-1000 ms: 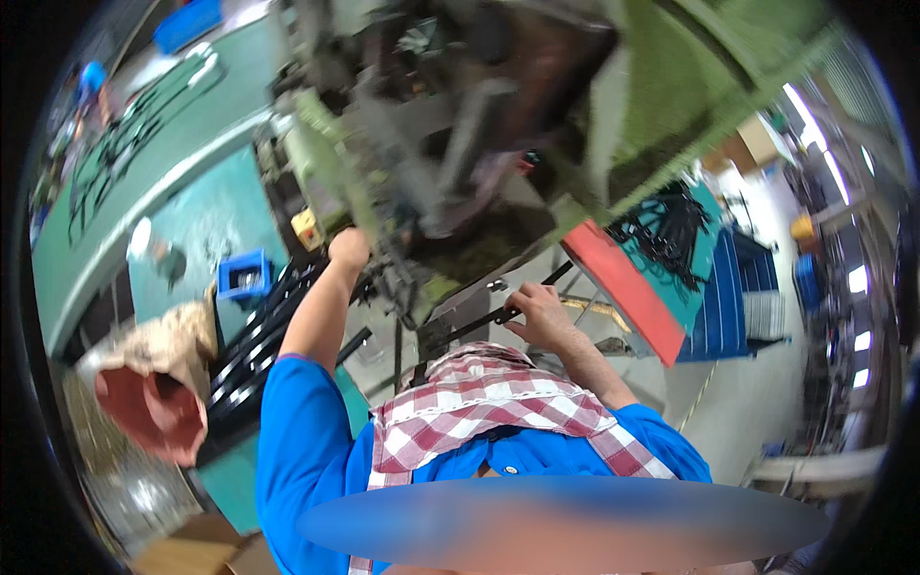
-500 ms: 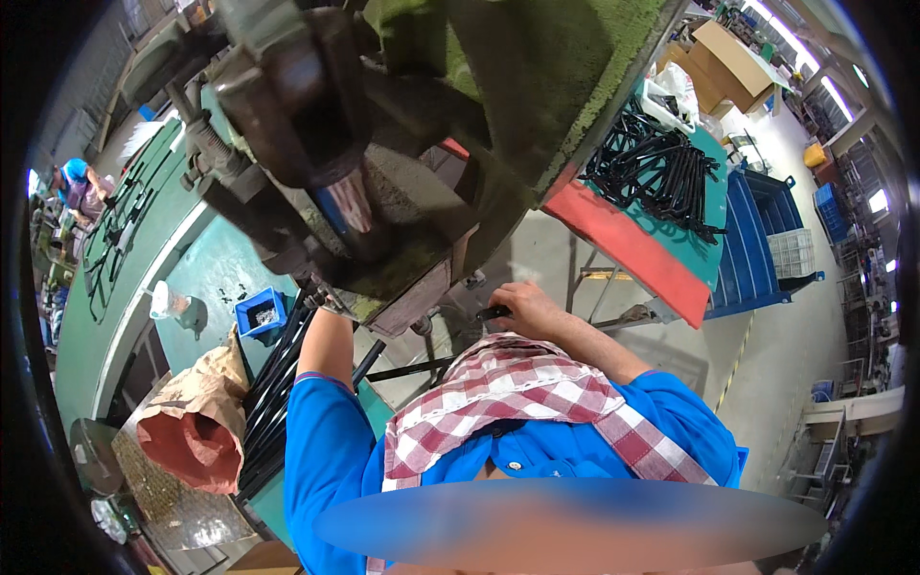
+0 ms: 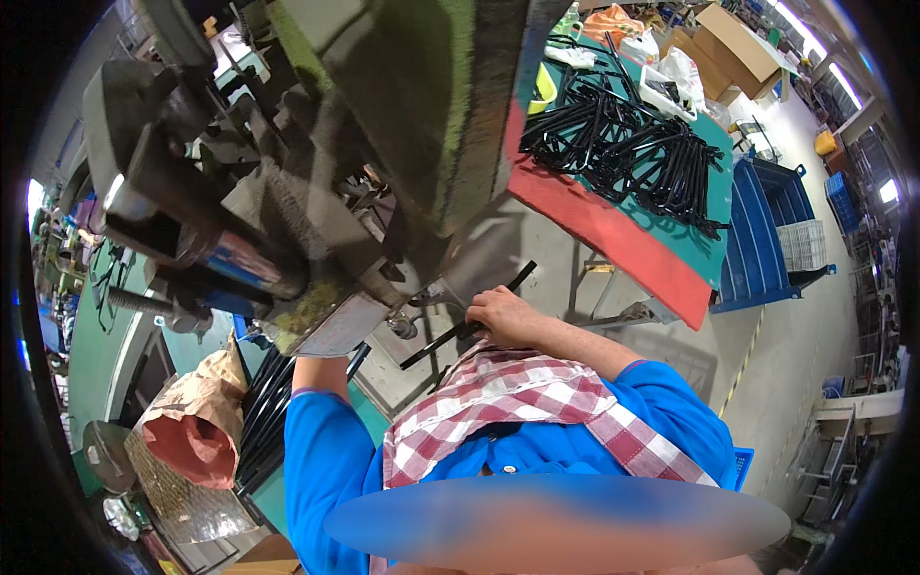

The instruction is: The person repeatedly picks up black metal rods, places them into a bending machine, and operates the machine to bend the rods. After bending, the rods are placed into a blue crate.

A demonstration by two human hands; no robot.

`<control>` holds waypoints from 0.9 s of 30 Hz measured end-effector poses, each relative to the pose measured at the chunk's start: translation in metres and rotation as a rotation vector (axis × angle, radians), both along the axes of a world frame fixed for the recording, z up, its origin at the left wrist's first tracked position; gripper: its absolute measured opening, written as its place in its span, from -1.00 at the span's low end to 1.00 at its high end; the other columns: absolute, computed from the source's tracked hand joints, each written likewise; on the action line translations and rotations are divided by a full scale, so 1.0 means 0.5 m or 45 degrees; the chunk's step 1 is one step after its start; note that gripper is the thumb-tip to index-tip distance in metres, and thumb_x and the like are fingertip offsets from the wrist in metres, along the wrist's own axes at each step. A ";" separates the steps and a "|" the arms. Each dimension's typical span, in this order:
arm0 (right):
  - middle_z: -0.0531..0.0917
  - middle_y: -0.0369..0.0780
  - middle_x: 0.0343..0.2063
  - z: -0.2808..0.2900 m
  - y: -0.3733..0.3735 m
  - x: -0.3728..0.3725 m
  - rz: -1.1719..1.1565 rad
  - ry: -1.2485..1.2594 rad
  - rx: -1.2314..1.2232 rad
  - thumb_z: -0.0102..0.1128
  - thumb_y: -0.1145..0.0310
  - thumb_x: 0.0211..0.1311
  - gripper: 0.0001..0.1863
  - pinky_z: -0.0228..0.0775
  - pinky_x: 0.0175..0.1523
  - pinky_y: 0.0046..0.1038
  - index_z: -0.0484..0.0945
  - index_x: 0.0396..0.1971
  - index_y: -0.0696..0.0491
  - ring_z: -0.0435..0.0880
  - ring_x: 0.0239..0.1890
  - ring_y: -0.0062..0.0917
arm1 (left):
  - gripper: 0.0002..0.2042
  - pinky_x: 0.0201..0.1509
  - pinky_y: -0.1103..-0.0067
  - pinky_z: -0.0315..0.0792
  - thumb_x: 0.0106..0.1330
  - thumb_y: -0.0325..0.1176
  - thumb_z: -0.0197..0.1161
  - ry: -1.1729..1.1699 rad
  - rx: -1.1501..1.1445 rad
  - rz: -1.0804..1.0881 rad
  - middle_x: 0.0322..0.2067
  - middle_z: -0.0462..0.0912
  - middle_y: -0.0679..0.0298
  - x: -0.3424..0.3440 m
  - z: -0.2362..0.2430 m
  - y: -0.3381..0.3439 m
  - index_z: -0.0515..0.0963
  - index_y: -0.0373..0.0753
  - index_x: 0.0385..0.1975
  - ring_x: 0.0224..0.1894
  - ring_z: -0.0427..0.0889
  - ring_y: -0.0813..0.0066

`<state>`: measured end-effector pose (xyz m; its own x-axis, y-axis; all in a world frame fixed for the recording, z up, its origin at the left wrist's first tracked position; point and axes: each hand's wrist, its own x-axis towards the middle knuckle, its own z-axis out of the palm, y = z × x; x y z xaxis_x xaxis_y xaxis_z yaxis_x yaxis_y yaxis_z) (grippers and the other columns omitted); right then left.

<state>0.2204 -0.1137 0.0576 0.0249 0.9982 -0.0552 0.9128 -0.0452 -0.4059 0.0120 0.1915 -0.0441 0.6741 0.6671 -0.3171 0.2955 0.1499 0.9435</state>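
My right hand (image 3: 505,316) is closed round a thin black bar (image 3: 428,351) in front of my apron. The bar slants, its far end up to the right and its other end down to the left. My left forearm (image 3: 321,374) reaches up under the edge of a heavy, worn green and grey machine (image 3: 316,206), which hides the left hand and its fingers. Left of that forearm, a bundle of long black rods (image 3: 264,422) lies on a green surface.
A green table with a red edge (image 3: 613,240) stands at the right, heaped with black metal parts (image 3: 623,144). Beyond it are blue crates (image 3: 757,235) and a cardboard box (image 3: 733,53). An open brown paper sack (image 3: 196,422) stands at the left.
The black bar now shows at both sides of my right hand, turned to slant up to the right. My head view has shifted, so the machine appears farther left and covers the left hand.
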 end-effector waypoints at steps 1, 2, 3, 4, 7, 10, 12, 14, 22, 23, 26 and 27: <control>0.55 -0.24 -0.34 0.000 -0.002 0.007 0.007 0.003 -0.002 0.31 0.35 -0.10 -0.75 0.27 -0.03 -0.31 0.57 -0.34 0.01 0.54 -0.12 -0.35 | -0.88 -0.39 0.50 0.41 0.17 -0.36 0.17 0.018 0.011 0.010 -0.44 0.59 0.24 -0.001 0.000 -0.007 0.55 -0.25 -0.36 -0.44 0.52 0.42; 0.55 -0.23 -0.34 -0.002 0.001 0.007 0.006 -0.001 0.001 0.31 0.35 -0.10 -0.75 0.27 -0.04 -0.31 0.57 -0.34 0.01 0.54 -0.12 -0.35 | -0.88 -0.40 0.51 0.41 0.18 -0.37 0.17 0.019 0.015 0.018 -0.44 0.59 0.25 0.009 -0.003 -0.015 0.55 -0.25 -0.36 -0.45 0.52 0.43; 0.55 -0.23 -0.34 -0.003 0.003 0.007 0.004 0.004 -0.002 0.31 0.34 -0.08 -0.75 0.27 -0.03 -0.31 0.57 -0.33 0.01 0.53 -0.12 -0.34 | -0.89 -0.40 0.52 0.40 0.18 -0.38 0.17 0.029 0.031 0.014 -0.44 0.58 0.26 0.013 -0.015 -0.016 0.55 -0.25 -0.36 -0.45 0.51 0.44; 0.55 -0.22 -0.33 -0.005 0.006 0.007 0.004 0.009 -0.004 0.31 0.33 -0.06 -0.76 0.26 -0.02 -0.32 0.57 -0.33 0.02 0.53 -0.12 -0.34 | -0.89 -0.41 0.53 0.40 0.19 -0.39 0.17 0.035 0.031 0.023 -0.44 0.58 0.26 0.002 -0.026 -0.025 0.54 -0.25 -0.35 -0.46 0.51 0.45; 0.55 -0.22 -0.33 -0.010 0.007 0.025 -0.018 0.026 -0.011 0.32 0.31 -0.04 -0.75 0.26 -0.01 -0.32 0.57 -0.32 0.01 0.53 -0.13 -0.34 | -0.90 -0.43 0.55 0.39 0.20 -0.41 0.16 0.081 0.019 0.011 -0.45 0.57 0.28 -0.016 -0.055 -0.059 0.53 -0.26 -0.35 -0.48 0.49 0.48; 0.56 -0.22 -0.35 -0.020 0.020 0.026 -0.016 0.052 0.025 0.31 0.30 -0.06 -0.77 0.27 -0.04 -0.30 0.58 -0.35 0.00 0.54 -0.14 -0.33 | -0.91 -0.44 0.57 0.37 0.21 -0.43 0.15 0.121 -0.003 0.005 -0.46 0.56 0.30 -0.064 -0.069 -0.091 0.52 -0.26 -0.34 -0.50 0.48 0.51; 0.57 -0.22 -0.37 -0.026 0.028 0.031 -0.002 0.074 0.036 0.31 0.29 -0.07 -0.77 0.27 -0.05 -0.29 0.58 -0.36 0.00 0.55 -0.14 -0.33 | -0.92 -0.45 0.58 0.37 0.22 -0.45 0.15 0.155 -0.001 0.016 -0.46 0.55 0.31 -0.076 -0.052 -0.113 0.51 -0.27 -0.33 -0.51 0.46 0.53; 0.57 -0.22 -0.37 -0.029 0.038 0.033 0.030 0.098 0.032 0.31 0.28 -0.07 -0.76 0.27 -0.04 -0.28 0.59 -0.35 0.00 0.55 -0.14 -0.33 | -0.94 -0.47 0.63 0.33 0.24 -0.44 0.15 0.251 0.039 0.075 -0.47 0.53 0.36 -0.074 -0.013 -0.130 0.51 -0.26 -0.35 -0.53 0.43 0.60; 0.57 -0.22 -0.33 -0.024 0.095 0.006 0.230 0.064 -0.012 0.31 0.27 -0.07 -0.73 0.27 -0.03 -0.26 0.58 -0.32 0.02 0.54 -0.10 -0.32 | -0.76 -0.40 0.62 0.37 0.22 -0.26 0.30 0.196 -0.155 0.148 -0.58 0.52 0.41 -0.058 0.088 -0.164 0.56 -0.28 -0.58 -0.51 0.44 0.63; 0.57 -0.22 -0.32 -0.014 0.106 -0.002 0.255 0.076 -0.016 0.31 0.27 -0.08 -0.73 0.28 -0.04 -0.25 0.58 -0.33 0.03 0.54 -0.09 -0.32 | -0.73 -0.43 0.64 0.36 0.23 -0.22 0.30 0.139 -0.134 0.081 -0.60 0.50 0.42 -0.060 0.083 -0.160 0.55 -0.27 -0.59 -0.53 0.43 0.66; 0.57 -0.22 -0.32 0.011 0.149 -0.028 0.335 0.090 0.057 0.31 0.27 -0.09 -0.73 0.29 -0.04 -0.24 0.58 -0.34 0.02 0.54 -0.09 -0.32 | -0.73 -0.48 0.66 0.32 0.25 -0.22 0.28 0.144 -0.081 0.191 -0.61 0.48 0.41 -0.070 0.078 -0.177 0.53 -0.27 -0.58 -0.55 0.42 0.67; 0.58 -0.21 -0.32 0.028 0.158 -0.040 0.340 0.072 0.074 0.32 0.25 -0.10 -0.73 0.29 -0.04 -0.24 0.58 -0.35 0.02 0.54 -0.10 -0.32 | -0.70 -0.51 0.68 0.30 0.28 -0.22 0.25 0.228 -0.031 0.233 -0.63 0.46 0.41 -0.063 0.107 -0.202 0.50 -0.28 -0.62 -0.57 0.41 0.67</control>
<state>0.2002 -0.0346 0.0714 -0.2412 0.9705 0.0082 0.8652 0.2188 -0.4512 -0.0193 0.0906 0.0091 0.4742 0.7638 -0.4380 0.4236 0.2383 0.8740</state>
